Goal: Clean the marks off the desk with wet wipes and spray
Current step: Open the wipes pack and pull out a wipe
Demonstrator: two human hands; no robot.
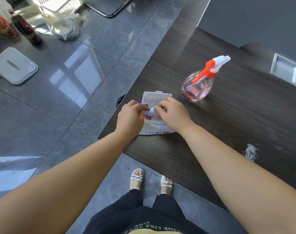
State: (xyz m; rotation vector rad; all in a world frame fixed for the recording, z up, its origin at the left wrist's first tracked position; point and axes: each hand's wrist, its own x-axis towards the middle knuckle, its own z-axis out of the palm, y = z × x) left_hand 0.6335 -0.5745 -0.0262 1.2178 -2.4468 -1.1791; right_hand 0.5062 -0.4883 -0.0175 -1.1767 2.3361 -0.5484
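A white pack of wet wipes (154, 130) lies near the left edge of the dark wooden desk (228, 119), its plastic lid (156, 97) flipped open. My left hand (131, 118) grips the pack's left side at the opening. My right hand (173, 114) pinches a white wipe (152, 112) sticking out of the opening. A pink clear spray bottle (197, 85) with an orange and white trigger stands upright just right of the pack. A white smeared mark (251, 152) shows on the desk at the lower right.
A silver cable tray (285, 70) is set into the desk at the right. On the glossy grey floor lie a grey lid (14, 65), bottles (26, 29) and a plastic bag (64, 28). My sandalled feet (150, 180) stand by the desk's corner.
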